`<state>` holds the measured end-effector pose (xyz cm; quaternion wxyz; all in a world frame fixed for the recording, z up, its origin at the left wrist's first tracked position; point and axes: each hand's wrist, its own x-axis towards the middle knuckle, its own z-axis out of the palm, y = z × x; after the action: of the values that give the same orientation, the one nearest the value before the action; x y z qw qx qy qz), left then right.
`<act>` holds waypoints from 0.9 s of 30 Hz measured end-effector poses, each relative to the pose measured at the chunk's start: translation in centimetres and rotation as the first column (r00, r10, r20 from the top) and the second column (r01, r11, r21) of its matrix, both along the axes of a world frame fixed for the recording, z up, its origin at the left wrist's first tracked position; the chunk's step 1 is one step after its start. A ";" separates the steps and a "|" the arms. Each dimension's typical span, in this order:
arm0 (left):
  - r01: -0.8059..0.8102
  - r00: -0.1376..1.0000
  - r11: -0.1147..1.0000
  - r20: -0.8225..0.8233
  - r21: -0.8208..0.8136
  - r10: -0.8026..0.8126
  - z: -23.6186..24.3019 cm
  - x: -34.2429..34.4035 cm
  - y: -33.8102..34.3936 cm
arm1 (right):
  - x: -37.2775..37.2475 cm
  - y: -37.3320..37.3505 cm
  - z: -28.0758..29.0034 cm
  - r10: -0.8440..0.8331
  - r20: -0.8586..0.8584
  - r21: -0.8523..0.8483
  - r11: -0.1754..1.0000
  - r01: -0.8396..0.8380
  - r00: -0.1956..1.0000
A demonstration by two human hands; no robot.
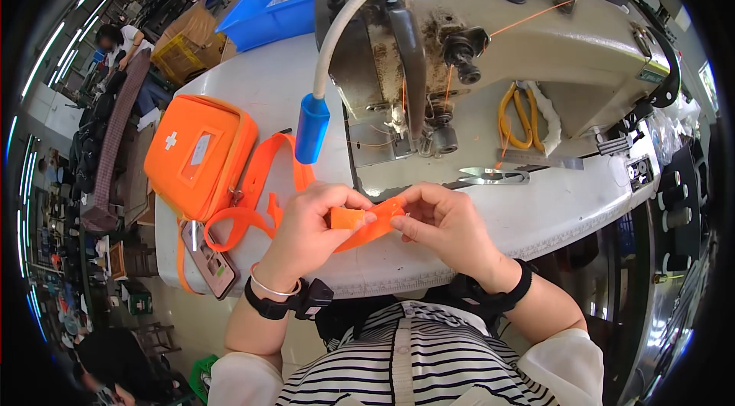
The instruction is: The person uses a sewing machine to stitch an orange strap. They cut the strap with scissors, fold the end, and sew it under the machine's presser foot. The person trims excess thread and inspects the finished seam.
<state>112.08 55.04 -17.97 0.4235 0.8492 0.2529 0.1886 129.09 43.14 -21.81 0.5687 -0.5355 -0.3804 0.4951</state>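
Observation:
Both hands pinch one orange strap (pixel 375 230) above the front of the white table. My left hand (pixel 310 224) grips a folded part of it between thumb and fingers. My right hand (pixel 448 226) pinches its other end at the fingertips, close to the left thumb. The strap trails leftward in loops toward an orange zipped case (pixel 200 157) with a white cross. Whether it joins the case is hidden. Just beyond my hands stands a beige sewing machine (pixel 536 38), threaded with orange thread.
A blue-tipped flexible lamp (pixel 312 130) hangs over the table near my left hand. Thread snips (pixel 494 176) and yellow-handled pliers (pixel 519 116) lie by the machine. A phone (pixel 210 260) rests at the left edge. Behind is a blue tray (pixel 264 11). Another person (pixel 126 46) works far left.

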 end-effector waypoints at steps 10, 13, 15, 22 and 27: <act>0.008 1.000 0.999 0.001 0.042 -0.009 0.0 0.2 -0.1 | -0.6 -0.5 0.9 -0.276 0.453 0.362 0.926 0.108 0.847; 0.011 1.000 0.999 -0.002 0.047 -0.011 0.2 0.3 -0.3 | -0.9 -0.4 1.3 -0.311 0.553 0.395 0.915 0.085 0.773; 0.015 1.000 0.998 0.001 0.055 -0.015 0.3 0.3 -0.4 | -0.9 -0.5 1.2 -0.314 0.525 0.373 0.920 0.118 0.791; 0.000 1.000 0.999 -0.010 0.051 0.000 0.1 -0.1 -0.2 | 1.1 -0.8 0.7 -0.391 0.446 0.353 0.904 0.242 0.805; 0.039 0.999 0.999 0.006 0.028 -0.039 -0.3 -0.1 0.1 | 0.2 -1.0 2.3 -0.288 0.642 0.384 0.923 0.027 0.711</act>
<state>111.98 55.12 -18.22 0.4161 0.8591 0.2322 0.1868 129.24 42.19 -19.51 0.5129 -0.6021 -0.5969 0.1348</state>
